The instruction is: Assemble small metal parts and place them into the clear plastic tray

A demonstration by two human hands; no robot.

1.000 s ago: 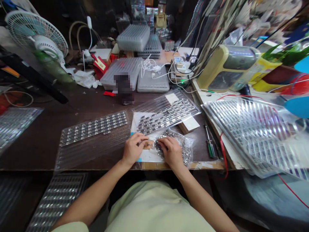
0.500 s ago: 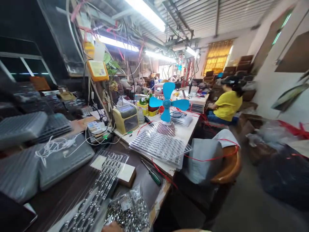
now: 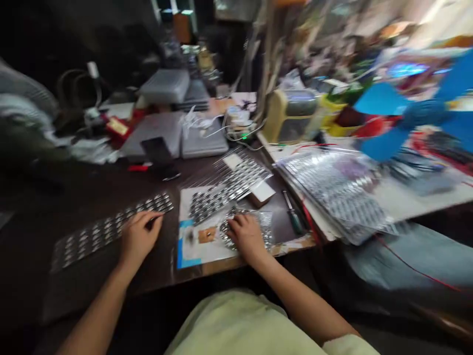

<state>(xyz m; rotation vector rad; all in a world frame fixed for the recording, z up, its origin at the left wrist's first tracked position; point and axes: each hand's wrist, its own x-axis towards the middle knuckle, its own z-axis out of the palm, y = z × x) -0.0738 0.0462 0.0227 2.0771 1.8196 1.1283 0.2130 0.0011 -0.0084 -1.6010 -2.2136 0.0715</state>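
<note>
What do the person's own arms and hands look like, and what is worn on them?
The left hand and right hand wear no gloves, and both forearms are bare. A pale yellow-green sleeve shows on the right arm, matching the shirt. No watch or bracelet is visible; blur hides finer details.

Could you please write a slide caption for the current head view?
Left hand at rows of shiny parts, right hand at a bag of small metallic pieces.

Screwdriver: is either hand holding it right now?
No, the screwdriver lies on the table beyond the right hand, apart from it and the left hand.
</note>
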